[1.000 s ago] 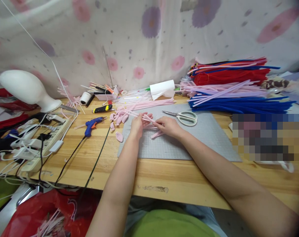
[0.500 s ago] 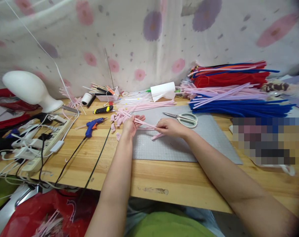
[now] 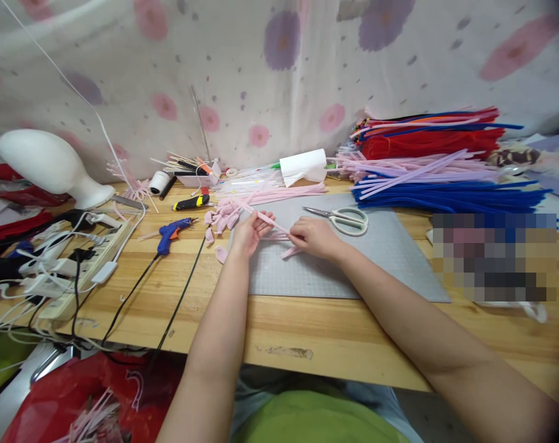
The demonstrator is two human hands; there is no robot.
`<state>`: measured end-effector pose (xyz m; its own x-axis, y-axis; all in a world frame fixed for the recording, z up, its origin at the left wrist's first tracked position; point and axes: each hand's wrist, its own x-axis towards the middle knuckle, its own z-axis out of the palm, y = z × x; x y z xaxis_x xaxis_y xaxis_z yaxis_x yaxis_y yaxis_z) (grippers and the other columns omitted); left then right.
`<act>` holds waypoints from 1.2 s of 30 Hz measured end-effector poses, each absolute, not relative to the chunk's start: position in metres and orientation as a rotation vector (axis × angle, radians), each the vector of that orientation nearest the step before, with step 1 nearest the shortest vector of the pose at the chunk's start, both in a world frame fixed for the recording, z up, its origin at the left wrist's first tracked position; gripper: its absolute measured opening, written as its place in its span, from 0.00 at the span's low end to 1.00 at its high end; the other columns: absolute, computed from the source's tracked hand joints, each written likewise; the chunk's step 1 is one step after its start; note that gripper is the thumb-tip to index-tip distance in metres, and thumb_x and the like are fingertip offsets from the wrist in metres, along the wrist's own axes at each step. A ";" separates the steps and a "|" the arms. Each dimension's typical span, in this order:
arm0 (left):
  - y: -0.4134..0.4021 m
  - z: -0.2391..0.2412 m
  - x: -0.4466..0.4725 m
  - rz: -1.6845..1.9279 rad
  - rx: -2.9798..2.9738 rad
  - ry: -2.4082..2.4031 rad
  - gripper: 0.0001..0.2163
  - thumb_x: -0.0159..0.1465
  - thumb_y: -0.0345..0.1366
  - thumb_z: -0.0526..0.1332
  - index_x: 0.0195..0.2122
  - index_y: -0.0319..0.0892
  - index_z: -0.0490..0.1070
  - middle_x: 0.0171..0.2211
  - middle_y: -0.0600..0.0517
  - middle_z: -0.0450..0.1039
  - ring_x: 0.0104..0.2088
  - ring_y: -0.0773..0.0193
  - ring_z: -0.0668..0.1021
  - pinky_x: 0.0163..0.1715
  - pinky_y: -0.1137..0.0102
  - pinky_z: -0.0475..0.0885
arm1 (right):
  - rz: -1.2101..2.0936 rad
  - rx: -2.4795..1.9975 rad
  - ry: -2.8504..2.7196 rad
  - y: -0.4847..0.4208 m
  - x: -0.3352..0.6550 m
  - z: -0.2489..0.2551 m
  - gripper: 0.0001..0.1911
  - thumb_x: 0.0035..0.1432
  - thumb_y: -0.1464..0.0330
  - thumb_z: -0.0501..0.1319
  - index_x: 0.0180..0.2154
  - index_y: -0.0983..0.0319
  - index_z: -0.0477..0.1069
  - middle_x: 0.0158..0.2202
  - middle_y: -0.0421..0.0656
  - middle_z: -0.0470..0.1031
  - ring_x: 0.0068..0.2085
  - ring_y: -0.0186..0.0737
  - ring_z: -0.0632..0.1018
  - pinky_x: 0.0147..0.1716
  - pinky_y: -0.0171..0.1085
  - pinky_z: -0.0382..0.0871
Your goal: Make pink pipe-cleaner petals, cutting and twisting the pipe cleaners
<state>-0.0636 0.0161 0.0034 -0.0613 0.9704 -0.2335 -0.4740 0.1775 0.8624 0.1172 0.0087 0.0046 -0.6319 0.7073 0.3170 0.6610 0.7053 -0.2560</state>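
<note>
Moved since the last frame: your left hand (image 3: 250, 237), slightly right, toward your right hand (image 3: 313, 237); the pink pipe cleaners (image 3: 273, 222) between them, from a spread to a tighter line. Judged from this, the held stems are now better aligned.

Near: grey cutting mat (image 3: 348, 280), under both hands.

Pink offcut (image 3: 289, 253): on the mat, just beside your right hand's fingers.

Right hand: closed, thumb and fingers pinching the stems' right-hand end.

Left hand: half open, palm up; stems lie across the fingers and run on past them, far and left. Firmness of hold: cannot tell.

Left of your left hand: pink petal-shaped pieces (image 3: 224, 216), loosely heaped.

Right, beyond your right hand: scissors (image 3: 348, 221), on the mat, untouched.

Far: row of pink stems (image 3: 291, 195), behind the hands.
</note>
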 end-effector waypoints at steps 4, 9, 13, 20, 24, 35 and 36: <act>0.013 0.002 -0.052 1.360 0.712 1.124 0.07 0.57 0.34 0.57 0.30 0.34 0.69 0.31 0.44 0.76 0.31 0.65 0.78 0.36 0.68 0.71 | 0.020 -1.031 -2.558 0.006 0.112 0.001 0.13 0.56 0.70 0.50 0.24 0.63 0.69 0.27 0.46 0.73 0.34 0.38 0.68 0.30 0.35 0.53; 0.012 0.002 -0.045 1.510 0.641 1.230 0.04 0.55 0.30 0.56 0.26 0.34 0.68 0.25 0.47 0.75 0.26 0.66 0.78 0.35 0.68 0.71 | 0.044 -0.949 -2.577 0.004 0.109 0.003 0.11 0.54 0.71 0.52 0.22 0.63 0.68 0.25 0.44 0.72 0.32 0.37 0.67 0.31 0.35 0.54; 0.013 0.003 -0.044 1.575 0.562 1.268 0.04 0.53 0.27 0.55 0.24 0.34 0.67 0.21 0.49 0.73 0.23 0.66 0.76 0.33 0.66 0.71 | 0.146 -0.850 -2.589 0.003 0.102 0.004 0.11 0.54 0.72 0.52 0.21 0.63 0.68 0.24 0.44 0.71 0.29 0.35 0.66 0.30 0.33 0.55; 0.014 0.004 -0.043 1.630 0.532 1.289 0.03 0.52 0.27 0.56 0.23 0.33 0.67 0.19 0.50 0.71 0.20 0.67 0.75 0.29 0.68 0.71 | 0.253 -0.807 -2.605 0.003 0.095 0.004 0.12 0.53 0.74 0.53 0.21 0.65 0.68 0.24 0.44 0.71 0.29 0.34 0.67 0.30 0.32 0.55; 0.014 0.000 -0.045 1.583 0.590 1.295 0.04 0.53 0.29 0.56 0.24 0.34 0.67 0.20 0.50 0.72 0.21 0.67 0.76 0.29 0.70 0.71 | 0.240 -0.868 -2.619 0.000 0.098 -0.002 0.11 0.54 0.73 0.52 0.23 0.64 0.70 0.26 0.45 0.73 0.30 0.35 0.69 0.31 0.33 0.56; 0.006 0.005 -0.041 1.226 0.939 1.091 0.10 0.51 0.38 0.63 0.30 0.35 0.70 0.26 0.47 0.76 0.28 0.64 0.78 0.31 0.69 0.72 | 0.620 -1.321 -2.019 0.009 0.107 0.003 0.25 0.53 0.49 0.50 0.26 0.63 0.72 0.25 0.42 0.72 0.29 0.35 0.68 0.27 0.34 0.54; 0.005 0.006 -0.039 1.183 0.976 1.075 0.11 0.51 0.38 0.63 0.31 0.35 0.71 0.26 0.47 0.76 0.27 0.64 0.78 0.31 0.69 0.72 | 0.733 -1.295 -1.880 0.012 0.108 0.004 0.24 0.53 0.50 0.51 0.28 0.63 0.72 0.26 0.41 0.71 0.28 0.34 0.68 0.27 0.33 0.55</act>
